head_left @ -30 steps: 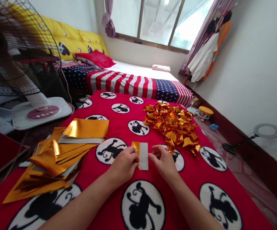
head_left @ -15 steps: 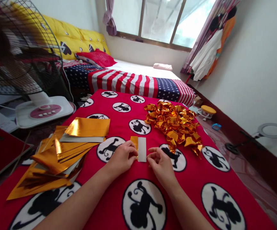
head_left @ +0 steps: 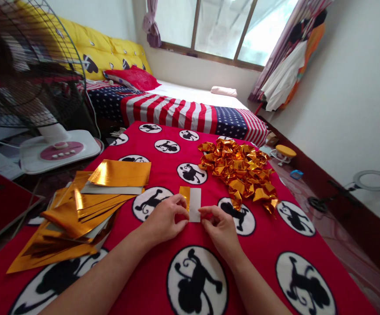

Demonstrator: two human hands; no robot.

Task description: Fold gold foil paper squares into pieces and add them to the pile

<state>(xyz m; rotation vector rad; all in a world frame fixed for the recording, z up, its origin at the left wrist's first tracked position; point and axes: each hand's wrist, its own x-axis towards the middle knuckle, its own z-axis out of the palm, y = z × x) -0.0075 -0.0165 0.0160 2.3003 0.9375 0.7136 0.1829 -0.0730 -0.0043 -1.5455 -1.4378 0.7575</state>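
Currently | on red cloth [head_left: 157,284]: paper stack [head_left: 104,210], folded sheet [head_left: 195,203], foil pile [head_left: 239,168]

A red cloth [head_left: 262,240] carries gold sheets [head_left: 94,210], a folded strip [head_left: 195,201] and foil pieces [head_left: 241,168].

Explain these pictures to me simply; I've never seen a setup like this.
There's no machine here, only a person's two bare hands. Every picture comes from one camera worn on the head, looking forward and down. Between the hands lies a small folded paper, part gold, part grey. The left hand is at its gold side, the right hand at its grey edge; a firm grip can't be confirmed. On the red cloth are gold sheets at left and crinkled gold pieces at right.
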